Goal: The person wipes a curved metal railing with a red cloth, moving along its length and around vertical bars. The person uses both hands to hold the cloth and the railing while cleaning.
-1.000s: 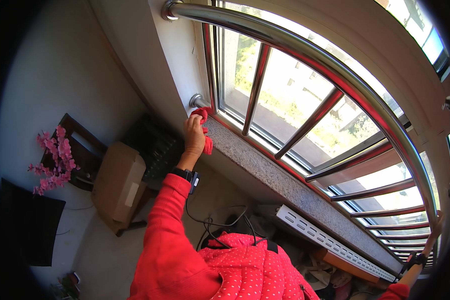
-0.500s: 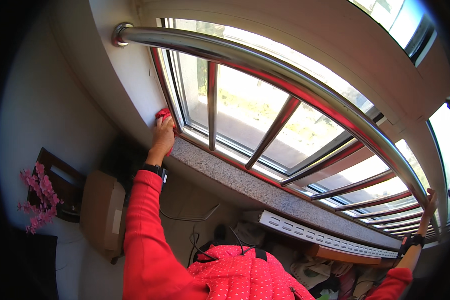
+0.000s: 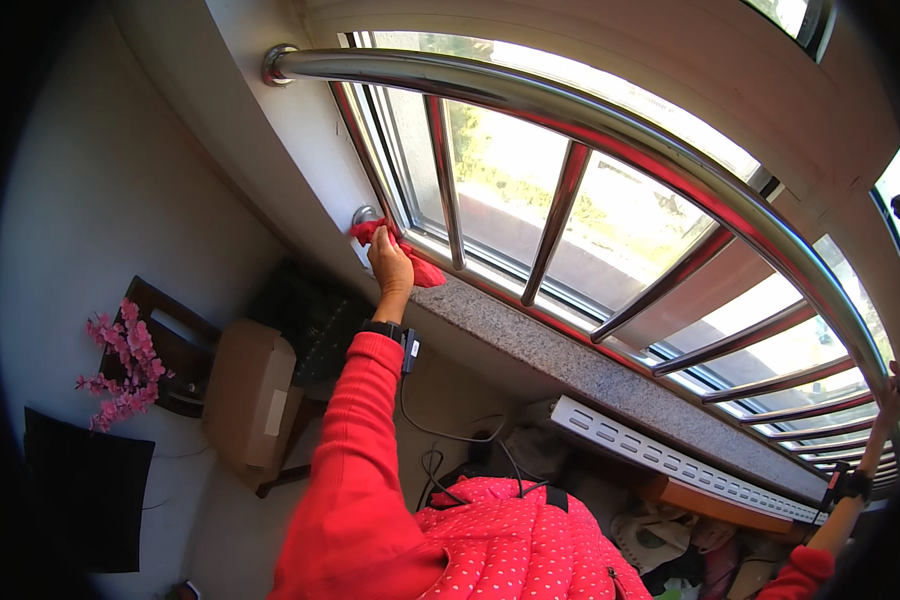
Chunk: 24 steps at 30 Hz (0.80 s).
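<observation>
Plainly, the likeliest trouble is a snag: the red cloth (image 3: 427, 271) sits toward ten o'clock, pinched in the left hand (image 3: 391, 262), with a loose tail spilling toward four o'clock over the edge of the stone sill (image 3: 590, 370). That tail could catch between the lower bar and the round metal mount (image 3: 365, 216) at the hand's eleven o'clock, or slip free if the fingers, closed on only part of it, loosen. The dark cable (image 3: 450, 436), hanging near that wrist, could hook on something below if the arm swings wide. Balance may also be a risk, since the arms stretch far apart: the right hand (image 3: 883, 402) is out at three to four o'clock by the curved top rail (image 3: 570, 115), and I cannot tell whether its fingers are wrapped around it or merely rest there.

Against the frame half a second ago, the view shifts, so the railing's near corner lies further toward the centre. The left hand, then beside that corner and hiding the mount, is now below it, leaving the mount visible. The cloth, bunched then, spreads out more.
</observation>
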Each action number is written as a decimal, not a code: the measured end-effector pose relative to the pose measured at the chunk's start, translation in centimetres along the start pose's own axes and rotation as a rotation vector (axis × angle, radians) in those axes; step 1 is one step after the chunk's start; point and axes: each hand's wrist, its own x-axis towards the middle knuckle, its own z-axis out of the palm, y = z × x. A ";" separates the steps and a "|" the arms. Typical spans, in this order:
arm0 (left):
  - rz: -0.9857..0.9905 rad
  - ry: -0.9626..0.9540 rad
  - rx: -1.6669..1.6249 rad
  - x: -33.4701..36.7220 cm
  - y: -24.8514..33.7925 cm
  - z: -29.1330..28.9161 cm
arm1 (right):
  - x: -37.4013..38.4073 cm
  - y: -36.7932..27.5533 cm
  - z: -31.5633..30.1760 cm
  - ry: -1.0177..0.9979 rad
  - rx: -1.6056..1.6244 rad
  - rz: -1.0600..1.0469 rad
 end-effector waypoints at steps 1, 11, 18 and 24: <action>-0.076 -0.033 0.033 -0.6 0.6 -0.3 | -0.2 -0.2 0.3 0.006 -0.019 -0.025; 0.208 -0.294 0.116 -3.5 6.9 -1.4 | -1.6 -1.7 1.7 0.086 -0.232 -0.281; 0.132 -0.229 0.043 -7.8 7.9 -1.2 | -1.2 -0.7 2.5 0.054 -0.324 -0.356; -0.215 -0.223 -0.027 -11.1 12.2 -0.1 | -1.3 -1.0 3.5 0.179 -0.422 -0.423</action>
